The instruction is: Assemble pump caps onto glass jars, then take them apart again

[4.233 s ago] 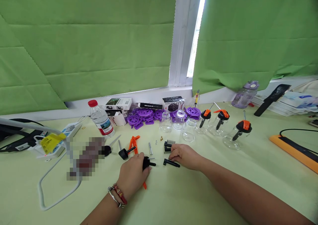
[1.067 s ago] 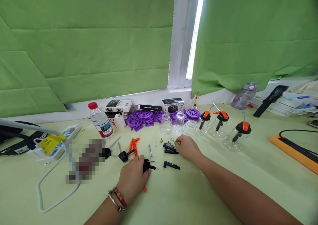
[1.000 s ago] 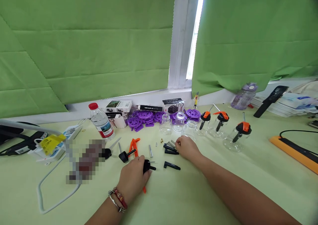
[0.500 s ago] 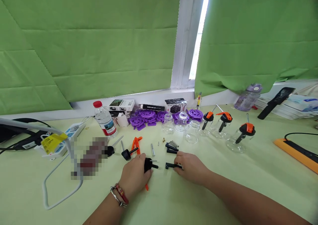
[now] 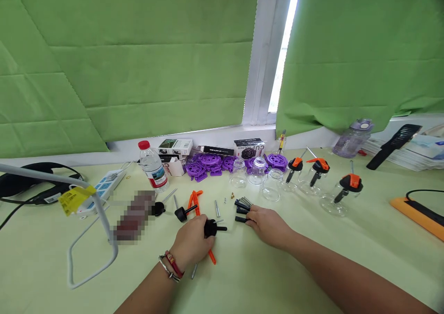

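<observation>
"What's the biggest thing?"

"The pale table. Purple pieces are heaped at the back, and jars with orange tops stand off to the right."

"And the hands?"

"The left hand is curled around a black cap. The cap has a thin metal rod and a short black peg, and both poke out to the right. The right hand is near it, with a bit of table between."

"Are the right fingers holding something?"

"They look pinched on the right end of a black stick. The rest pokes out left of the fingertips."

"Which way does the stick lie?"

"Sideways, its long way left to right. Its free end points toward the left hand, a bit higher up the table than the peg. They don't touch. The right hand is nearest the stick."

"What's smaller?"

"Two more black sticks lie just past it. I can't tell if a finger touches them. Then springs, and tiny gold bits."
</observation>
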A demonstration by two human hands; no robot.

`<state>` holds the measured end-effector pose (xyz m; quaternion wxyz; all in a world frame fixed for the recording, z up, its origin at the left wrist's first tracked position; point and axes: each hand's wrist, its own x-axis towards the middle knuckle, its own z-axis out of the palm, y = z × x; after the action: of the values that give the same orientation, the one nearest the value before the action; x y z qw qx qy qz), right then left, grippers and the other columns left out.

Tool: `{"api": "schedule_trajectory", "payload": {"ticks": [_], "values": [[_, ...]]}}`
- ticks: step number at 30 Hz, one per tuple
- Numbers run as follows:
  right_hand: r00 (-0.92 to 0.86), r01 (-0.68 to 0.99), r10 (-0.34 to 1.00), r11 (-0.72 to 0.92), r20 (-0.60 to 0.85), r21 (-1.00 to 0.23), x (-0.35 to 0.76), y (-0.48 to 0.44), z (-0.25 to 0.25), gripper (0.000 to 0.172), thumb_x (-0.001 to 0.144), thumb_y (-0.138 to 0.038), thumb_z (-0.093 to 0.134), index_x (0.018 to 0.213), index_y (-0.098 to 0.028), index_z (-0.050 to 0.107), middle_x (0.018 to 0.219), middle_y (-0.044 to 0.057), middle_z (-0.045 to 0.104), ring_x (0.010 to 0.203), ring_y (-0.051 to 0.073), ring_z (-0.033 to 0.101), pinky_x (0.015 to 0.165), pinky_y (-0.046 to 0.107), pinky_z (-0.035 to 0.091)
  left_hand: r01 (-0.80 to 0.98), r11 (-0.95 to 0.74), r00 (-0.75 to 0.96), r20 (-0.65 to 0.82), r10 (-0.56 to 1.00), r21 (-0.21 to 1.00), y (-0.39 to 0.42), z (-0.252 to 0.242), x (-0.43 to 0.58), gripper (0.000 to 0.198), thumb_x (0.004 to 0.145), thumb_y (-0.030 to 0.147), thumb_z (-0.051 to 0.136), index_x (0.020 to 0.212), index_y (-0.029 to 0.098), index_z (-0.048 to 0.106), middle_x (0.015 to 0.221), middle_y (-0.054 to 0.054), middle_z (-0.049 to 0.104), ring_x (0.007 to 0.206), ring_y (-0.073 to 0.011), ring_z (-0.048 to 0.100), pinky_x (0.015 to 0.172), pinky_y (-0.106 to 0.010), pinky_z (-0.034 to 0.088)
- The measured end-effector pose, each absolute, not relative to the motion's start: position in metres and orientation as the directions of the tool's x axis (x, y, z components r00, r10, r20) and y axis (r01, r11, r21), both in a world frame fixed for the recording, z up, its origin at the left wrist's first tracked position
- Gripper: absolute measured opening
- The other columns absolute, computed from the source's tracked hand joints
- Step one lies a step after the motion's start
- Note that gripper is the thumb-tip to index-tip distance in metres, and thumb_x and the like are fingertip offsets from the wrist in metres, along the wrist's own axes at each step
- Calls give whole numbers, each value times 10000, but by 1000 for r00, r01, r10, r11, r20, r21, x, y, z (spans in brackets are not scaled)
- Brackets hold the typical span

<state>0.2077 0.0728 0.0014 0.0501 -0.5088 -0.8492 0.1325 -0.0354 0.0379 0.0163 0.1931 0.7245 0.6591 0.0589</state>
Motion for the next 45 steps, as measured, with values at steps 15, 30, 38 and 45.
{"api": "schedule_trajectory", "payload": {"ticks": [15, 30, 38, 45], "values": [[-561, 817, 828, 555, 8, -158, 210, 70, -3, 225, 907, -262, 416, 956, -209, 629, 975, 59, 616, 807, 194, 619, 630, 264, 397, 935, -69, 131, -158, 979, 348, 36, 20, -34, 163, 705, 318, 532, 825, 209, 523, 905, -49, 630, 835, -218, 599, 567, -271, 356], [-504, 816, 857, 513, 104, -267, 198, 60, 10, 292, 921, -256, 347, 987, -188, 622, 1002, 83, 596, 795, 188, 594, 672, 289, 423, 895, -13, 68, -107, 992, 446, 37, 16, -32, 238, 626, 264, 576, 820, 206, 449, 739, -4, 555, 665, -164, 528, 527, -244, 324], [-508, 592, 859, 397, 57, -702, 164, 52, 20, 238, 847, -231, 430, 657, -178, 563, 624, 0, 510, 598, 120, 456, 545, 219, 338, 507, -144, 262, 7, 965, 850, 32, 23, -22, 234, 695, 204, 565, 911, 194, 476, 772, 22, 535, 685, -122, 498, 611, -216, 397], [-472, 478, 876, 159, -100, -864, 173, 57, 14, 204, 820, -305, 457, 680, -188, 547, 555, -41, 384, 493, 90, 283, 465, 214, 241, 599, -212, 273, 51, 961, 772, 33, 27, -23, 187, 737, 184, 513, 916, 185, 568, 784, 1, 589, 736, -147, 530, 671, -230, 409]]}}
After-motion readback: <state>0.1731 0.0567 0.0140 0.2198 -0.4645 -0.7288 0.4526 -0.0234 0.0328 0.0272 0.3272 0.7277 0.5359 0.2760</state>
